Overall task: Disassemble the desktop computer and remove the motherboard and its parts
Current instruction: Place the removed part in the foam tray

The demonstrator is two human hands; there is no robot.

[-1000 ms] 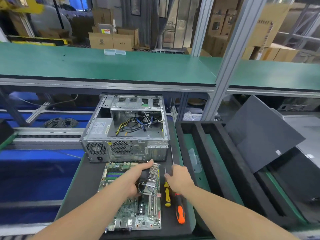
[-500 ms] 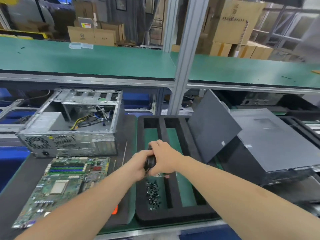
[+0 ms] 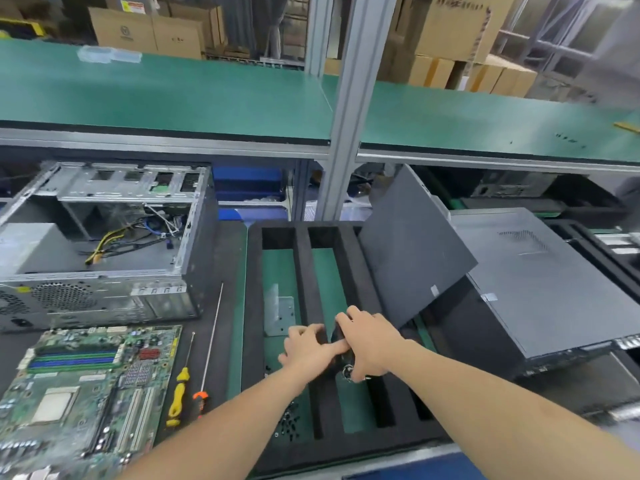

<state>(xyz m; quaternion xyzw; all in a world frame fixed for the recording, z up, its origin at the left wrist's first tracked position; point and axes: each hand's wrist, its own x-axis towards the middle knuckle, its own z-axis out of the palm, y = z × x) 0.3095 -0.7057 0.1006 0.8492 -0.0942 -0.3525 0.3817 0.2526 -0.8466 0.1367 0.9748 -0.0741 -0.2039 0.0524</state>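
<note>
Black foam is lining the divided tray (image 3: 254,306) over which both hands are working. The right hand (image 3: 372,344) is curling its fingers down over a dark, rounded part (image 3: 337,332), probably the cooler fan, and is gripping it above the tray's middle compartment. The left hand (image 3: 306,348) is reaching across to the same part with one finger lying against it. I cannot tell whether it is gripping or only steadying, because the right hand is covering the contact.

The motherboard (image 3: 86,393) is lying flat on the counter's dark mat, just in front of the opened case (image 3: 104,244) and well apart from both hands. Two screwdrivers (image 3: 178,393) are resting just beside its right edge.

Judging from this, the person is sorting a removed part into the tray. Loose screws (image 3: 291,420) are already sitting in the left compartment. The next move is likely calling for lowering the part squarely between the foam dividers and letting go. After that, the hands would probably be returning to the board, where the memory sticks appear to be still seated.
</note>
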